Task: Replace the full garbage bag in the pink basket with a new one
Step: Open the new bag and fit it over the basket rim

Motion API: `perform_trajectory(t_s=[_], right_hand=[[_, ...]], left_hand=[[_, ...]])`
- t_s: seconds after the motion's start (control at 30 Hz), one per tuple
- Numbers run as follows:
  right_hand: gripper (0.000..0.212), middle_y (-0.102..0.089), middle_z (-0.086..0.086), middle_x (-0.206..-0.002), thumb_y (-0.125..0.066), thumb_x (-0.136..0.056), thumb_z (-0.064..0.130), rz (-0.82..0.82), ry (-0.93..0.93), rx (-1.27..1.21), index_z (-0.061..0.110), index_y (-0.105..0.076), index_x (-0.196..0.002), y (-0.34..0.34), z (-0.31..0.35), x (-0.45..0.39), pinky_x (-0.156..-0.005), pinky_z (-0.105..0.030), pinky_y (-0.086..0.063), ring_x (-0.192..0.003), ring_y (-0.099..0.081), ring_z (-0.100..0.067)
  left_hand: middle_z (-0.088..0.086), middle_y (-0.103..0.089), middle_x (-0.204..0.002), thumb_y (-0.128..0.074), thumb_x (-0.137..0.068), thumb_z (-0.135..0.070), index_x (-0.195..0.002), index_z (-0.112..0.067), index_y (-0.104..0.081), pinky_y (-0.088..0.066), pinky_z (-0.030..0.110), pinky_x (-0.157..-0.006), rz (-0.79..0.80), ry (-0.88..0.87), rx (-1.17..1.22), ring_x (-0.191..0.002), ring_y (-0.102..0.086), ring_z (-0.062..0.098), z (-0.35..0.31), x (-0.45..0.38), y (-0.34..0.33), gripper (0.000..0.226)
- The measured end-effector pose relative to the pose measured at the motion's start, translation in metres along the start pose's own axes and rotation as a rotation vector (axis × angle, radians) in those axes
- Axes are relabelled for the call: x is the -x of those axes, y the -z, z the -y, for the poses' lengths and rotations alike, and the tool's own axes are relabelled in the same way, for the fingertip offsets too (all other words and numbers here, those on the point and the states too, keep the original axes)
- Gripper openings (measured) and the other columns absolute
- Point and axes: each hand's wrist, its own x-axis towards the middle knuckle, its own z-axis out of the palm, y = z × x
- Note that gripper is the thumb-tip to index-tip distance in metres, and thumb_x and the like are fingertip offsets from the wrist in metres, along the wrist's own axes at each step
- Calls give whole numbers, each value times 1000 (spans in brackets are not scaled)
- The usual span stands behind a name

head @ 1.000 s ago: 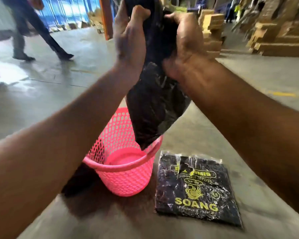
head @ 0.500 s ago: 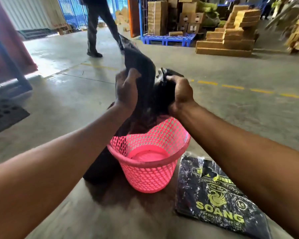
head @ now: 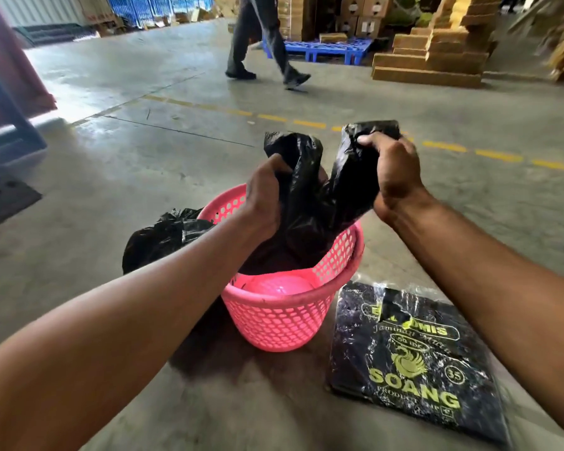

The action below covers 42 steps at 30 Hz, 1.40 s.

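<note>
The pink perforated basket (head: 284, 323) stands on the concrete floor in front of me. A new black bag (head: 313, 216) hangs partly inside it, its bottom down in the basket and its two handles held above the rim. My left hand (head: 264, 196) grips the left handle. My right hand (head: 393, 172) grips the right handle, a little higher and pulled to the right. The full black garbage bag (head: 163, 236) lies on the floor just left of the basket, partly hidden by my left forearm. Part of the basket's pink bottom still shows.
A flat pack of black bags (head: 414, 362) with yellow print lies on the floor right of the basket. A person (head: 261, 43) walks across the floor behind. Stacked cardboard boxes (head: 437, 50) and a blue pallet (head: 326, 48) stand at the back. A dark mat (head: 0, 193) lies far left.
The new bag came down from above the basket and its bottom now sits inside. My hands have pulled its handles apart. The person in the background walked to the right.
</note>
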Motion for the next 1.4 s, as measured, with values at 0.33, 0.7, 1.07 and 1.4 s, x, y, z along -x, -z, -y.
perform_trajectory(t_s=[0.33,0.7,1.07,1.4], right_hand=[[14,-64,-10,-82,-62,-80,3,129,19,49,10,-67,-92,1,-14,8,-68,-29,-53,-72,-63,-21],[12,-68,-7,-84,-65,-79,7,188,-20,200,16,-68,-86,10,-40,4,-79,-37,-53,-81,-64,-24],[38,-74,-15,-112,-66,-82,-2,399,-162,518,12,-64,-117,15,-93,28,-96,-46,-56,-102,-71,-32],[31,-71,-20,-103,-63,-81,-1,460,-414,171,3,-72,-110,8,-84,24,-89,-45,-57,-89,-68,-31]], left_hand=[[14,-56,-76,-48,-81,-15,-84,-5,-61,-48,31,-69,-131,3,-362,-64,-55,22,-23,-1,16,17],[16,-55,-141,-58,-98,-21,-130,-11,-59,-53,72,-84,-29,637,-1305,-109,-65,46,-39,20,69,34],[11,-71,-111,-53,-93,-12,-113,-5,-68,-45,29,-82,-213,445,-902,-107,-64,24,35,11,68,26],[3,-75,-77,-64,-93,-7,-109,-8,-72,-57,21,-54,-170,170,-408,-61,-70,12,-16,6,91,18]])
